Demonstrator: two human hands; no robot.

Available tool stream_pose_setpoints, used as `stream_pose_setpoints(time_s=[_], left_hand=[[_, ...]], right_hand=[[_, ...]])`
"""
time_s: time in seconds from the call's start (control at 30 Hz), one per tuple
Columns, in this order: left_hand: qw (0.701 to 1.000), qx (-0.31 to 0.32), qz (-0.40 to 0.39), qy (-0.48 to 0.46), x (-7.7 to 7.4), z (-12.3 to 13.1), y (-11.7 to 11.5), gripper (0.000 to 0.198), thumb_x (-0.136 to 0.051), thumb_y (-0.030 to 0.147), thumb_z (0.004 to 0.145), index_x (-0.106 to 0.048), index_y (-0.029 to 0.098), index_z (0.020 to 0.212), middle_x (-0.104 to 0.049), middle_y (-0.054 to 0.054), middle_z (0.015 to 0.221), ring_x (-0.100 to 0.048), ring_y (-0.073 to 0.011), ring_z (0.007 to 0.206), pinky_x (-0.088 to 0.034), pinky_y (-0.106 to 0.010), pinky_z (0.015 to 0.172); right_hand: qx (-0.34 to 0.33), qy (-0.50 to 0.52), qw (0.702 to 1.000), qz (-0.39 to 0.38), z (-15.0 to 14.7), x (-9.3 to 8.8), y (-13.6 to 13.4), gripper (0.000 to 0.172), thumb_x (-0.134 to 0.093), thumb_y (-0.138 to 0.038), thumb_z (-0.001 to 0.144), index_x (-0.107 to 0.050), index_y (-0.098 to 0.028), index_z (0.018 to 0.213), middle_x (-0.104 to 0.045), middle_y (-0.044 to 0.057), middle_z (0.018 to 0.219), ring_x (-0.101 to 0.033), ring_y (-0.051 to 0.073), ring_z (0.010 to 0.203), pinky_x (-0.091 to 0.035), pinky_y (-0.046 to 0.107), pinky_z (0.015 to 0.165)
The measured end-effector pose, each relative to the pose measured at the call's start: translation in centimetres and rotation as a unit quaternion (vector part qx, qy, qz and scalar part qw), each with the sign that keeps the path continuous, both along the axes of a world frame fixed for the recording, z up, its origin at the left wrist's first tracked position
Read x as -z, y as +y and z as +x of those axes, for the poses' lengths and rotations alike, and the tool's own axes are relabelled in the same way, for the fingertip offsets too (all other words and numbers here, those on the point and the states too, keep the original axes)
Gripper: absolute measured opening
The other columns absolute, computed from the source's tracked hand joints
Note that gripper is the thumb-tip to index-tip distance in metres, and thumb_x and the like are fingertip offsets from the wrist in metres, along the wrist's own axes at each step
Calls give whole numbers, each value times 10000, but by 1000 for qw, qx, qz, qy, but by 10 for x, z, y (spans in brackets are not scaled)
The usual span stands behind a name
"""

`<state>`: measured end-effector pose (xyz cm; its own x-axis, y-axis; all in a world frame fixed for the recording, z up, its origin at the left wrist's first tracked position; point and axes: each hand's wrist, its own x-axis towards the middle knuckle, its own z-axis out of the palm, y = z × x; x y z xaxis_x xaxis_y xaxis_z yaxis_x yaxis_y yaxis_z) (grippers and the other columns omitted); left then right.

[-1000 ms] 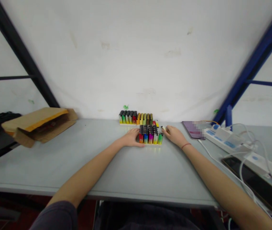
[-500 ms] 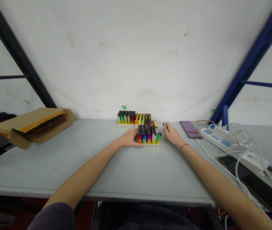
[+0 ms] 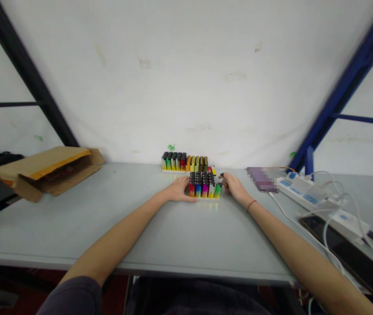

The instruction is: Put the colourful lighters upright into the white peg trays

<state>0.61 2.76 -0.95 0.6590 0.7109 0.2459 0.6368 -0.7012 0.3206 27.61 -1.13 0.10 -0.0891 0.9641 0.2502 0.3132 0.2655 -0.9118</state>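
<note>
A block of colourful lighters (image 3: 204, 187) stands upright in rows in a pale tray on the table, a green one at its right end. My left hand (image 3: 179, 190) is wrapped round the block's left side, thumb at the front corner. Just right of the block, my right hand (image 3: 232, 185) is closed on a lighter (image 3: 222, 175), whose dark metal top shows at the fingertips; its body is mostly hidden. Behind stands a second group of lighters (image 3: 174, 162), black-topped on the left, with yellow and brown ones (image 3: 196, 163) on the right.
An open cardboard box (image 3: 51, 168) lies at the left. On the right are a phone (image 3: 262, 178), a white power strip (image 3: 307, 194) with cables, and a larger dark phone (image 3: 350, 253). A wall rises behind the table (image 3: 186, 236).
My right hand has moved slightly left and closer to the lighter block, with the held lighter's top now nearer the block. My left hand stays on the block's left side.
</note>
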Motion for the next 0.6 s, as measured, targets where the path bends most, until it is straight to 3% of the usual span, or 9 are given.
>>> stream_pose_setpoints(time_s=[0.1, 0.27, 0.37, 0.5, 0.6], left_hand=[[1000, -1, -1, -5, 0, 0, 0, 871, -732, 655, 624, -492, 144, 1286, -519, -175, 1319, -483, -399, 1205, -345, -502, 1056], [1000, -1, -3, -7, 1, -1, 1, 875, -737, 656, 616, -491, 158, 1293, -521, -164, 1325, -476, -397, 1217, -342, -496, 1062], [1000, 0, -4, -9, 0, -1, 0, 887, -739, 651, 621, -478, 160, 1312, -509, -163, 1344, -460, -397, 1239, -332, -497, 1073], [1000, 3, -4, -6, -1, 0, 0, 895, -738, 644, 629, -472, 144, 1322, -499, -171, 1354, -454, -398, 1246, -325, -500, 1079], [1000, -2, -4, 0, -1, 0, 0, 902, -738, 645, 631, -467, 145, 1331, -499, -169, 1353, -460, -394, 1242, -324, -493, 1080]], right_hand=[[-29, 103, 992, -62, -6, -1, -1, 423, -395, -602, 851, -504, -203, 764, -253, -93, 498, -260, 90, 381, -244, 230, 392], [-13, 209, 975, -77, -16, -9, -7, 530, -511, -722, 746, -496, -215, 899, -463, -62, 557, -421, 107, 418, -337, 239, 412], [-9, 254, 962, -96, -17, -12, -8, 543, -481, -751, 748, -461, -245, 944, -448, -72, 559, -397, 109, 410, -331, 238, 418], [-32, 278, 949, -144, -14, -10, -4, 534, -358, -775, 781, -395, -243, 756, -310, -83, 482, -292, 101, 370, -274, 233, 402], [-21, 289, 941, -174, -13, -7, -1, 520, -318, -728, 807, -299, -239, 632, -301, -58, 441, -303, 110, 366, -253, 239, 385]])
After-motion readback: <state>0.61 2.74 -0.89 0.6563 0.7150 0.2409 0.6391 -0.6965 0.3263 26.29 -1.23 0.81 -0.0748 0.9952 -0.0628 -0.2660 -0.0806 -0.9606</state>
